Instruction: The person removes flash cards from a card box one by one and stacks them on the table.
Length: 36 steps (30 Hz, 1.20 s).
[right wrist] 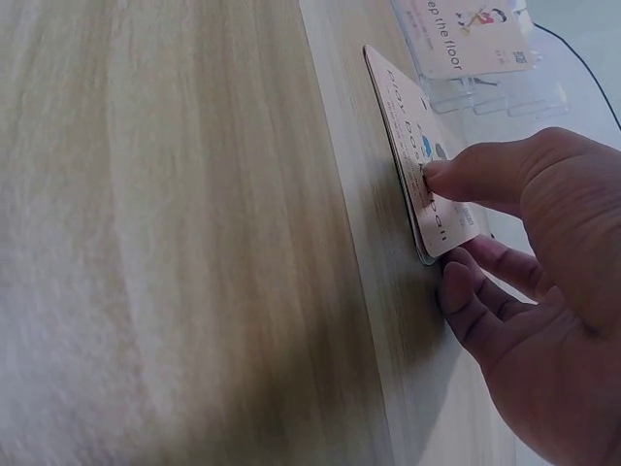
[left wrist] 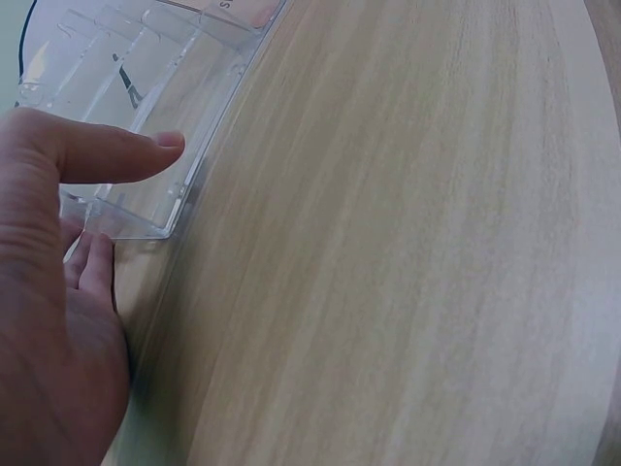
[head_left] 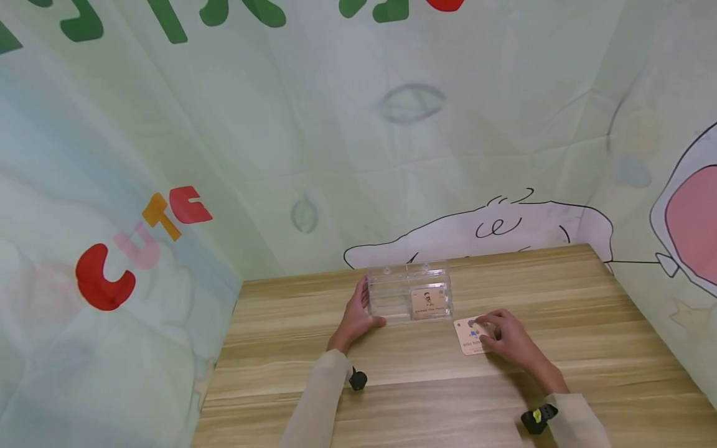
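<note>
A clear plastic card rack point(head_left: 388, 303) with stepped tiers and two columns stands near the table's back edge. My left hand point(head_left: 356, 318) grips its left end; in the left wrist view the thumb point(left wrist: 126, 155) lies across the front and the other fingers are at the side, partly hidden. An orange-pink picture card point(head_left: 430, 303) sits in the right column, reading "sweep the floor". Just right of the rack, my right hand point(head_left: 510, 339) pinches the right edge of a "play basketball" card point(right wrist: 408, 126). That card's layered edge suggests more than one card together.
Both hands work over a wood-grain table point(head_left: 403, 398). Behind it hangs a pale green printed cloth backdrop point(head_left: 336, 155), close to the back edge. Dark wrist devices point(head_left: 358, 378) are worn at both cuffs.
</note>
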Tool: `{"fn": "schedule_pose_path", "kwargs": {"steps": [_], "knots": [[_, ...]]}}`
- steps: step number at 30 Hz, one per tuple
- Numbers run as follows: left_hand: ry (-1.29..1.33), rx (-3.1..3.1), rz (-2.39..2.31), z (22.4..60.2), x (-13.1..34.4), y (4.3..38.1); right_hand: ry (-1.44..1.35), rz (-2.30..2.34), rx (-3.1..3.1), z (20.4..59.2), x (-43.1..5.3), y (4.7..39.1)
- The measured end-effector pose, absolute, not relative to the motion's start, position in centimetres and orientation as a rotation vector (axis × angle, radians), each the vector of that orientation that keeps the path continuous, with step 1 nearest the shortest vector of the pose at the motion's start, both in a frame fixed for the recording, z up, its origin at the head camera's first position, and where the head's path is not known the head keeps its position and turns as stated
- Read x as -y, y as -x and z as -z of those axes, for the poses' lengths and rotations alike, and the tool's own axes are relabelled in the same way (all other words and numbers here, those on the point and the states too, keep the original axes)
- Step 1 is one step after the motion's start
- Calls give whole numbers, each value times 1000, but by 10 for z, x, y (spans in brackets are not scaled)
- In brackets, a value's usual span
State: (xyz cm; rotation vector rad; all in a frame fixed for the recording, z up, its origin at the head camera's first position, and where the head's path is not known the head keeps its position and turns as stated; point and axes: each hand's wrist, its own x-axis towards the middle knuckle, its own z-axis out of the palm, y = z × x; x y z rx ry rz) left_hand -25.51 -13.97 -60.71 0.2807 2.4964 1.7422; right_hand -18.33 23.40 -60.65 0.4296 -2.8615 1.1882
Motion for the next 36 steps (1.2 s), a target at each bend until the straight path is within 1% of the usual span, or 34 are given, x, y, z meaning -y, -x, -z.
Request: {"fn": "schedule_pose_path", "kwargs": {"steps": [1,6,8,13,17,21,28,36], "knots": [[-282,-2491,-1741,606,139,255,-428,-1185,2866,607,-234,183],[-295,-2481,-1708,575,137,242,-425,-1174,2869,608,-234,184],[-288,-2485,-1711,575,136,242,-437,-1169,2859,609,-234,184],[-240,-2484,-1745,606,139,254,-456,-1162,2841,610,-234,185],[-228,-2494,-1731,607,139,254,-442,-1157,2850,610,-234,185],[-233,-2493,-1724,599,137,252,-427,-1169,2855,610,-233,184],[-273,-2474,-1697,561,135,235,-422,-1177,2867,608,-233,183],[-279,-2473,-1709,558,134,233,-423,-1169,2893,605,-234,184]]}}
